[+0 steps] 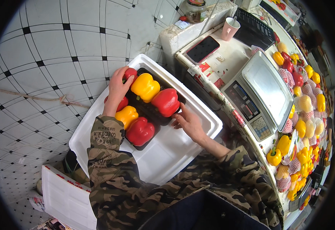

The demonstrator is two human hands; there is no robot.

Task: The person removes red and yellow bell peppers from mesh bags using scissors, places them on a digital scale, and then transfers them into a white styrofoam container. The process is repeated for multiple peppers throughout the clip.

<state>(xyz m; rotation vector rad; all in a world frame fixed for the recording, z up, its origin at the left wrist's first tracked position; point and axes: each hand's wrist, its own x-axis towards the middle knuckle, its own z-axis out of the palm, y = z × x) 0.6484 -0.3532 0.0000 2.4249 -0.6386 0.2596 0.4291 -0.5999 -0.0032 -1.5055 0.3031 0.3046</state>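
Note:
In a white foam box (167,155) before me are two black plastic trays of bell peppers. My left hand (118,86) has its fingers and thumb around a red bell pepper (130,73) at the far end of one black tray (146,107). A yellow bell pepper (145,87) and another red one (165,102) share that tray. At its near right corner, my right hand (189,122) touches the tray's edge beside the red pepper; its grip is unclear. The second tray (148,142) holds a yellow pepper (127,117) and red peppers (140,131), one partly behind my left wrist.
To the right, a counter (233,54) bears a digital scale (259,97), a phone (203,49), a pink mug (230,29) and many peppers, some in foam nets (305,103). A foam lid (67,198) lies lower left. Rope (38,97) crosses the tiled floor.

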